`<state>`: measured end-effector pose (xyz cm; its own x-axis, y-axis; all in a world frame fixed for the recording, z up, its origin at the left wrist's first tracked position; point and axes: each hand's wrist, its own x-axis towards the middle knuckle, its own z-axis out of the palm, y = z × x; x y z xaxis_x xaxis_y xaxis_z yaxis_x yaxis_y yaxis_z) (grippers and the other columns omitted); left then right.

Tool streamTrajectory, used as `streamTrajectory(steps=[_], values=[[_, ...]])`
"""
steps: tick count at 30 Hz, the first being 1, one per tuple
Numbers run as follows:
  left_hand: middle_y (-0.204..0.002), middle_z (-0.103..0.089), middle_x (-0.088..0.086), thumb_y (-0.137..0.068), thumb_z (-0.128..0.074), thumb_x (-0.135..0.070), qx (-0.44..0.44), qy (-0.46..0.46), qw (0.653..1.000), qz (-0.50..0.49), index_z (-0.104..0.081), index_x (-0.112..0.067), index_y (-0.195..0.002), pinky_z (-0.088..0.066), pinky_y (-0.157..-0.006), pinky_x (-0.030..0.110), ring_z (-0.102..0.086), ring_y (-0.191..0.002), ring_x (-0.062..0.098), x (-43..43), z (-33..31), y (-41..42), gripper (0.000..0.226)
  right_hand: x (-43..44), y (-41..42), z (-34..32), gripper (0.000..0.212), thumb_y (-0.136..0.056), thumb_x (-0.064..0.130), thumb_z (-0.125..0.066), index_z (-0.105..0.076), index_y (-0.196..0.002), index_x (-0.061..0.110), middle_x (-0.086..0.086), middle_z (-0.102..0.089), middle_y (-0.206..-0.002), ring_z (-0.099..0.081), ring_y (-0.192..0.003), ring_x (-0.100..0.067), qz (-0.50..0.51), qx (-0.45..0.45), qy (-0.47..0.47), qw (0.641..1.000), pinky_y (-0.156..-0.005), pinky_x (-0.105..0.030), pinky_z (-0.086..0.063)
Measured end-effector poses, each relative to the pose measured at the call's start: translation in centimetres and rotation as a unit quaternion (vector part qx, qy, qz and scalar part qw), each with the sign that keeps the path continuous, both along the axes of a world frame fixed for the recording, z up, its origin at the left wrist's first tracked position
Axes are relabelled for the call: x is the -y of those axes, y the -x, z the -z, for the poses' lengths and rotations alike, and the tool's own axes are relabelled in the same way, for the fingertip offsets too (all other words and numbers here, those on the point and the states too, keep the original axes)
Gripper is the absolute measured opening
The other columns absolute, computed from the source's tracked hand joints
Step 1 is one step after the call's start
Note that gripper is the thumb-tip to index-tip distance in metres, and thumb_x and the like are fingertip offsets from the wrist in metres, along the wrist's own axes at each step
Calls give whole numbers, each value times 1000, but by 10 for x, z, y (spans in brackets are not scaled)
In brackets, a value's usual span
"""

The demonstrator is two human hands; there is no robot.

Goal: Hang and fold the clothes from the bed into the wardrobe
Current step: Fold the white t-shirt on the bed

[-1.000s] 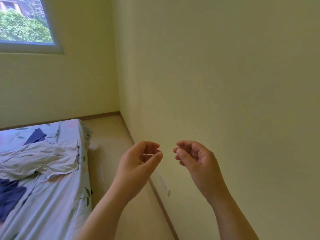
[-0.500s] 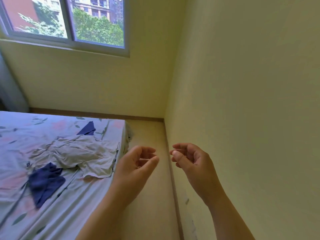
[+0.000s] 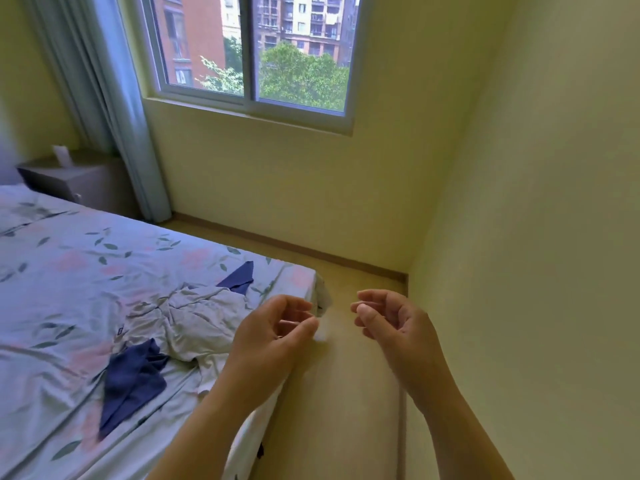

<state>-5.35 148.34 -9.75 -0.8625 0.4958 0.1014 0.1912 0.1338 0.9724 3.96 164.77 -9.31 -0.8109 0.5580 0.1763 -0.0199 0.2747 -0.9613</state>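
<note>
Both hands are hanging in the air in front of the person, empty and loosely curled. The left hand (image 3: 277,336) is hovering over the corner of the bed (image 3: 86,271), fingers half bent toward the thumb and gripping nothing; the right hand (image 3: 394,327) is floating above the strip of floor (image 3: 332,393) between the bed and the side wall (image 3: 536,271), also slack and holding nothing.

The view is sitting much further left than it did a moment ago. Far more of the bed is showing now, along with the whole window (image 3: 256,50), a curtain (image 3: 114,109) and a nightstand (image 3: 72,178) in the far corner, where a second ago the side wall was filling most of the picture. The hands are keeping the same curled pose throughout.

The clothes are lying on the flowered sheet near the bed's corner: a crumpled pale garment (image 3: 194,320), a dark blue garment (image 3: 131,379) touching its near edge, and another dark blue piece (image 3: 239,277) poking out beyond it.
</note>
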Motion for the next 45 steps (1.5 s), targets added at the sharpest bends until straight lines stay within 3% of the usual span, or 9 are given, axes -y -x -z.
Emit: streamTrajectory(steps=[4,11,15,19,24,33,45], values=[[-88,-71,-11,-85,-71,-22,4,13,999,-41,-66,-29,-96,-51,-63,13,-68,-81,3,-31,6,43,14,-44,61,1,12,-91,22,-65,-66,-100,30,11,-74,-90,-70,-83,-7,-51,-2,9,999,-66,-17,-55],[-86,-71,-14,-86,-71,-21,29,34,991,-123,-68,-29,-96,-52,-70,20,-67,-82,6,-55,33,132,13,-82,168,24,15,-90,21,-67,-68,-104,25,4,-74,-93,-70,-88,-9,-109,41,6,993,-76,-23,-58],[-88,-71,-11,-86,-71,-22,36,19,989,-141,-67,-27,-96,-50,-68,16,-68,-82,5,-78,38,190,12,-103,230,26,14,-90,21,-67,-67,-104,26,5,-73,-93,-69,-88,-7,-136,63,-11,989,-77,-24,-58],[-87,-69,-19,-86,-71,-23,37,18,988,-146,-67,-27,-95,-46,-60,8,-65,-79,-1,-99,35,239,11,-126,285,21,14,-90,25,-68,-67,-102,30,8,-74,-93,-69,-87,-3,-150,78,-31,985,-72,-21,-57],[-86,-68,-23,-86,-71,-24,51,34,981,-186,-67,-27,-95,-46,-60,7,-64,-78,-2,-120,41,290,11,-153,344,32,14,-90,26,-67,-67,-104,29,9,-74,-94,-70,-88,-6,-172,106,-24,979,-81,-31,-59],[-87,-70,-9,-87,-69,-22,55,37,943,-327,-65,-29,-95,-49,-61,10,-65,-80,0,-174,47,360,12,-209,470,35,13,-92,21,-66,-68,-102,28,8,-73,-93,-69,-85,-6,-305,117,-27,945,-83,-36,-59],[-90,-70,-9,-88,-69,-21,61,35,888,-455,-66,-26,-98,-48,-67,15,-66,-83,4,-206,36,417,12,-229,586,27,13,-91,20,-66,-69,-101,27,6,-73,-95,-69,-86,-7,-426,119,-25,897,-84,-34,-58]])
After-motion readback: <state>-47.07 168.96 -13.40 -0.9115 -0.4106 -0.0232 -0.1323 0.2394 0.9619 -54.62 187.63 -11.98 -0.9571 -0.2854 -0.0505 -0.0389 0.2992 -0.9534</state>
